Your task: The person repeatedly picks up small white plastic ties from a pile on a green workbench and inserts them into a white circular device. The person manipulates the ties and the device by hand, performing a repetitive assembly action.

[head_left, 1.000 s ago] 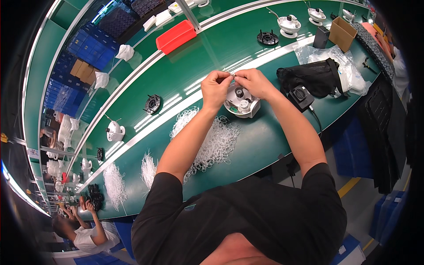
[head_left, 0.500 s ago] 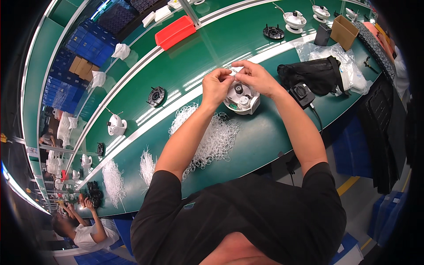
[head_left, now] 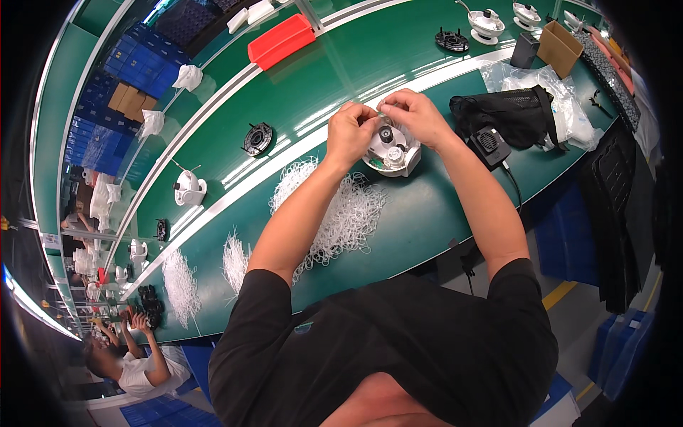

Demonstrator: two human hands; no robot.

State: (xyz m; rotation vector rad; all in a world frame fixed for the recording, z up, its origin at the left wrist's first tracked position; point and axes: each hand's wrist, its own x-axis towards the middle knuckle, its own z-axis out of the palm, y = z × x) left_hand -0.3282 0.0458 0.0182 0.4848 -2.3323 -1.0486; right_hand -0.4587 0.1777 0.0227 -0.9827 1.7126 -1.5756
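Observation:
A white round motor housing (head_left: 410,162) stands on the green bench in front of me, its open top showing a dark round motor hub (head_left: 386,134) and a white gear-like part (head_left: 395,154). My left hand (head_left: 351,134) is closed in a pinch at the far left rim of the housing. Opposite it, my right hand (head_left: 418,122) also pinches, its fingertips close to the left ones. Whatever sits between the fingers is too small to make out. Beside my left forearm lies a heap of thin white cable ties (head_left: 348,224).
On the green conveyor (head_left: 313,92) are black ring-shaped parts (head_left: 257,139) and white housings (head_left: 486,25). A red bin (head_left: 282,43) stands beyond. To the right lie a black mesh bag (head_left: 501,117), a small black device (head_left: 489,146) with a cable and clear plastic bags. A co-worker (head_left: 146,370) sits at left.
Parts on the conveyor have shifted rightward and away from me. My hands stay pinched at the housing, with only slight movement of the fingers.

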